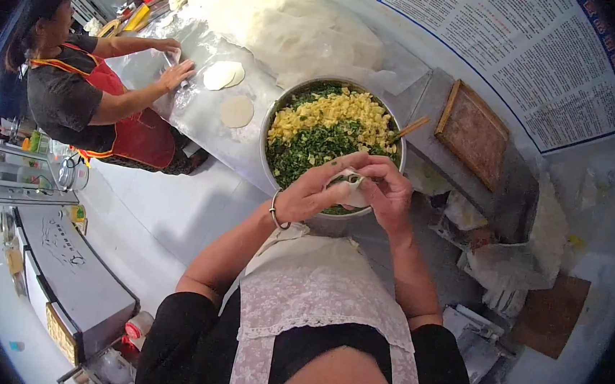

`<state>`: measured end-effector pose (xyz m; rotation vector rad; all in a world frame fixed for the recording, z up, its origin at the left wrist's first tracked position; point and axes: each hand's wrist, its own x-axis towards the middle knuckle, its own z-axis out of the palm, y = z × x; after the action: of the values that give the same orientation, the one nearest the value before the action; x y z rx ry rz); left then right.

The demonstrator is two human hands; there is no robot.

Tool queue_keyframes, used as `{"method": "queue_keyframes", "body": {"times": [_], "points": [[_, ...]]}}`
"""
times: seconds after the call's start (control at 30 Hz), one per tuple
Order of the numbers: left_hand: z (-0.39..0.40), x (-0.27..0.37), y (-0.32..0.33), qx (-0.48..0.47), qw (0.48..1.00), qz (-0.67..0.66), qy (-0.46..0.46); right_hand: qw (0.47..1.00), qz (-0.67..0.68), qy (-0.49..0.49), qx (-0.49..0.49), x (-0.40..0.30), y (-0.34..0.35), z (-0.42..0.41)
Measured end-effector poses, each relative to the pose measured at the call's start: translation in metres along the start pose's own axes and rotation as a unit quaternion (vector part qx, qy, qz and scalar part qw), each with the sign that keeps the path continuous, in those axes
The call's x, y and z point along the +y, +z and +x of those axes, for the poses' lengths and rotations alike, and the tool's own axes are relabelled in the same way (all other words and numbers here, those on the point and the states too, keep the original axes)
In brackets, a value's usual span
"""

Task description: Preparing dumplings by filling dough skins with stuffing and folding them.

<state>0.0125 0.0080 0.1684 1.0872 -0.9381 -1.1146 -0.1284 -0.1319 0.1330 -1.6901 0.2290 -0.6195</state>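
Note:
Between my two hands is a dough wrapper (357, 197) folded around green filling, its top edge partly open. My left hand (319, 185) cups it from the left, with a bracelet at the wrist. Fingers of my right hand (391, 193) pinch the wrapper's right side. Directly beneath is a large metal bowl (263, 148) of chopped greens (316, 149) and yellow pieces that look like scrambled egg (335, 113). A pair of wooden chopsticks (414, 125) leans out over the bowl's right rim. Left of the bowl lie a single round wrapper (237, 112) and some overlapping wrappers (222, 75).
A co-worker (104, 89) in a red apron stands at the left of the metal table (193, 123), hands on a rolling pin. Behind the bowl a large dough mass (293, 28) lies under plastic. A wood-framed board (474, 135) sits at right, above a plastic-lined bin (518, 263).

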Motion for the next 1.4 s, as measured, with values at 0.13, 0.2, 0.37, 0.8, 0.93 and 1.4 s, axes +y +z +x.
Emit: {"method": "queue_keyframes", "body": {"times": [0.13, 0.2, 0.37, 0.8, 0.93, 1.4], "points": [[-0.002, -0.009, -0.013, 0.002, 0.983, 0.141, 0.115, 0.998, 0.043, 0.035, 0.013, 0.004, 0.013, 0.0], [-0.004, -0.012, -0.016, 0.024, 0.981, 0.171, 0.086, 0.997, 0.032, 0.068, 0.024, -0.002, 0.021, 0.0], [-0.007, -0.011, -0.022, 0.029, 0.977, 0.191, 0.093, 0.977, -0.184, -0.108, -0.023, -0.013, 0.024, 0.01], [-0.007, -0.004, -0.022, 0.031, 0.966, 0.243, 0.078, 0.985, -0.155, 0.067, 0.018, -0.033, 0.032, 0.008], [-0.001, -0.015, -0.016, 0.074, 0.992, -0.098, -0.007, 0.981, -0.187, -0.046, 0.021, -0.045, 0.017, 0.017], [0.034, -0.034, 0.051, 0.259, 0.954, 0.133, 0.068, 0.991, -0.123, 0.033, -0.036, -0.033, -0.011, 0.02]]}}
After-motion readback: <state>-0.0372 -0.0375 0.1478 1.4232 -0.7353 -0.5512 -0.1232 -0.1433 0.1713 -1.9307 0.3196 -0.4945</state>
